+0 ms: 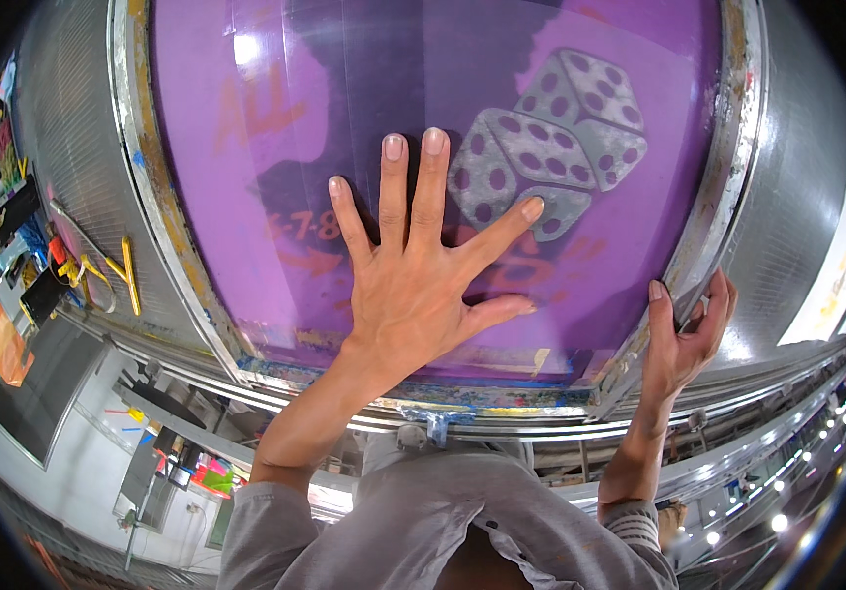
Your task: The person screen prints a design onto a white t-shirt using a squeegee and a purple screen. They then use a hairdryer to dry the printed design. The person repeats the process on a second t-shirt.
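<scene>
Left hand (398, 295): you are spreading it flat on the screen (202, 197), seemingly for steadiness. Right hand (684, 349): you are clamping the frame (735, 138), hands well apart.

Left grip (398, 300) on screen (236, 197). From it: dice image (531, 157), between one and two o'clock; right grip (684, 344) on frame (741, 123), three o'clock; tool (131, 280) on table (69, 108), nine o'clock.

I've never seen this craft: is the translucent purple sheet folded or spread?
Spread: the purple sheet stretches flat between the sides of the stained metal frame.
</scene>
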Demonstrator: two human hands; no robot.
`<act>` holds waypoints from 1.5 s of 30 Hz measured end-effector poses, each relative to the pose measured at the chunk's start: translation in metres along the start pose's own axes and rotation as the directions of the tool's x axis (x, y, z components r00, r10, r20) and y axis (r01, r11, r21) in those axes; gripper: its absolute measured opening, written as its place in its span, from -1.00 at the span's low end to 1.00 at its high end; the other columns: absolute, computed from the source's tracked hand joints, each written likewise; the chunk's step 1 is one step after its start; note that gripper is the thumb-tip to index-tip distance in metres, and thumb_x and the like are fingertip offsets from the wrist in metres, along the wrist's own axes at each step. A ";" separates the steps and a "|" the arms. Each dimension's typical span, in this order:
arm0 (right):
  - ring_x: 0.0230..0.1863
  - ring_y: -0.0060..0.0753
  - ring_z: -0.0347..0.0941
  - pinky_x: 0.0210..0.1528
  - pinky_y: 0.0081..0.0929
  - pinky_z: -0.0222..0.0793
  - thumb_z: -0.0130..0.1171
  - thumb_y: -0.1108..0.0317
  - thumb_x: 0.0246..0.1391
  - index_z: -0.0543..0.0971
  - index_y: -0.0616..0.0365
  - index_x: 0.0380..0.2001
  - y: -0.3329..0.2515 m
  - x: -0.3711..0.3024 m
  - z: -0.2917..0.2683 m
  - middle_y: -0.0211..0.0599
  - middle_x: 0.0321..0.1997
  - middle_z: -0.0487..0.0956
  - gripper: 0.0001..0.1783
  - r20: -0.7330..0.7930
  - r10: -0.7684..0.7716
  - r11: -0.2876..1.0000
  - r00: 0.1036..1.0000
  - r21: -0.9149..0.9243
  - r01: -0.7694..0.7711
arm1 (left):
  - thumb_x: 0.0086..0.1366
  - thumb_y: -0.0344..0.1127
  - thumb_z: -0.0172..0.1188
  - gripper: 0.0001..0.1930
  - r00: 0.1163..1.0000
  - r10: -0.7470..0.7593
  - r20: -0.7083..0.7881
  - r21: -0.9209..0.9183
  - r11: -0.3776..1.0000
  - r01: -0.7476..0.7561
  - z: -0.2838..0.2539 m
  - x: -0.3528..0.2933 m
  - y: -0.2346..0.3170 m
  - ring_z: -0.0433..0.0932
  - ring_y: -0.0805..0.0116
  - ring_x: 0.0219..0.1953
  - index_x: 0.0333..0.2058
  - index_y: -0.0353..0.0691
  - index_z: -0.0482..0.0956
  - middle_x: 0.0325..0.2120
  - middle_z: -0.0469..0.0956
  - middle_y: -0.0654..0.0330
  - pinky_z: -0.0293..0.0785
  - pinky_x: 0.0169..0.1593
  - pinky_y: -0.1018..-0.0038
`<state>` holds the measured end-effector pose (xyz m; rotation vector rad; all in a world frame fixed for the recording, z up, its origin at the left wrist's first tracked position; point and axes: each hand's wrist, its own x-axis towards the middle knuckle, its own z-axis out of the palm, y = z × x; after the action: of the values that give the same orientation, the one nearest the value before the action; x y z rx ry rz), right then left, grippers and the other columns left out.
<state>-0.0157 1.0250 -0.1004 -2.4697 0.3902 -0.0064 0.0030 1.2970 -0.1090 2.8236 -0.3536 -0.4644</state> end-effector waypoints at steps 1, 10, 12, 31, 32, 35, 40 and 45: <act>-0.15 -0.42 0.37 -0.21 -0.46 0.29 0.42 0.46 -0.09 0.44 0.30 0.14 0.000 0.000 0.001 -0.20 0.03 0.41 -0.33 -0.002 0.005 1.000 1.000 0.020 -0.005 | 0.02 0.63 0.04 -0.14 1.000 -0.003 0.002 0.000 1.000 0.003 0.000 0.000 0.000 -0.24 -0.43 0.46 0.29 0.48 0.40 0.42 -0.15 -0.37 -0.43 0.29 -0.49; -0.11 -0.27 0.40 -0.16 -0.40 0.31 0.43 0.41 -0.15 0.45 0.32 0.09 0.003 0.001 -0.001 -0.12 0.02 0.41 -0.33 -0.005 -0.017 0.998 1.000 -0.068 0.016 | 0.05 0.60 0.06 -0.16 0.999 -0.021 0.024 0.000 1.000 0.021 -0.003 0.001 0.003 -0.29 -0.41 0.47 0.28 0.42 0.42 0.43 -0.17 -0.35 -0.49 0.30 -0.46; -0.08 -0.18 0.39 -0.12 -0.35 0.28 0.46 0.37 -0.19 0.45 0.33 0.07 0.004 0.002 -0.001 -0.09 0.00 0.42 -0.31 -0.017 -0.029 0.995 0.999 -0.091 0.027 | 0.05 0.59 0.07 -0.16 1.000 -0.009 0.006 0.002 1.000 0.009 -0.003 0.001 0.005 -0.29 -0.40 0.47 0.27 0.39 0.43 0.43 -0.17 -0.35 -0.49 0.30 -0.45; -0.02 -0.06 0.38 -0.01 -0.16 0.31 0.47 0.43 -0.21 0.41 0.31 0.12 0.004 -0.001 -0.002 -0.05 0.02 0.40 -0.24 0.002 -0.047 0.987 0.999 -0.156 0.046 | -0.06 0.67 0.07 0.02 0.999 -0.049 -0.009 0.004 0.999 0.049 -0.009 0.058 0.019 -0.38 -0.48 0.45 0.35 0.33 0.31 0.45 -0.23 -0.29 -0.45 0.18 -0.64; -0.01 -0.04 0.37 0.01 -0.14 0.31 0.47 0.43 -0.22 0.40 0.32 0.12 0.004 -0.001 -0.002 -0.04 0.02 0.39 -0.24 -0.001 -0.052 0.986 0.999 -0.161 0.051 | -0.06 0.66 0.08 0.01 0.999 -0.044 -0.009 0.005 0.999 0.044 -0.009 0.058 0.019 -0.38 -0.48 0.45 0.35 0.33 0.31 0.45 -0.23 -0.29 -0.45 0.17 -0.64; -0.02 -0.03 0.37 0.01 -0.14 0.30 0.47 0.43 -0.22 0.38 0.34 0.12 0.001 0.000 -0.002 -0.02 0.01 0.39 -0.23 0.021 -0.009 0.991 1.000 -0.135 0.011 | -0.06 0.65 0.12 0.01 0.998 -0.058 0.012 0.009 0.998 0.058 -0.012 0.057 0.020 -0.39 -0.49 0.45 0.35 0.34 0.30 0.45 -0.24 -0.31 -0.47 0.17 -0.65; -0.02 -0.04 0.36 -0.01 -0.14 0.30 0.47 0.42 -0.22 0.38 0.34 0.11 0.001 0.001 -0.001 -0.01 0.00 0.38 -0.23 0.026 -0.013 0.993 1.000 -0.119 0.016 | -0.07 0.64 0.14 0.02 0.998 -0.057 0.001 0.017 0.998 0.057 -0.010 0.058 0.020 -0.39 -0.49 0.45 0.36 0.34 0.30 0.45 -0.24 -0.31 -0.47 0.17 -0.65; -0.01 -0.05 0.35 0.00 -0.15 0.29 0.45 0.43 -0.20 0.38 0.33 0.11 -0.002 0.003 -0.003 -0.01 0.00 0.37 -0.25 0.045 0.009 0.994 0.999 -0.108 -0.004 | -0.06 0.67 0.09 0.02 0.999 -0.054 -0.002 0.029 0.998 0.054 -0.008 0.057 0.020 -0.39 -0.49 0.45 0.37 0.34 0.28 0.45 -0.24 -0.31 -0.46 0.17 -0.65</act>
<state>-0.0131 1.0240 -0.0975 -2.5705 0.3883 0.0746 0.0546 1.2645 -0.1115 2.8673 -0.2869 -0.4731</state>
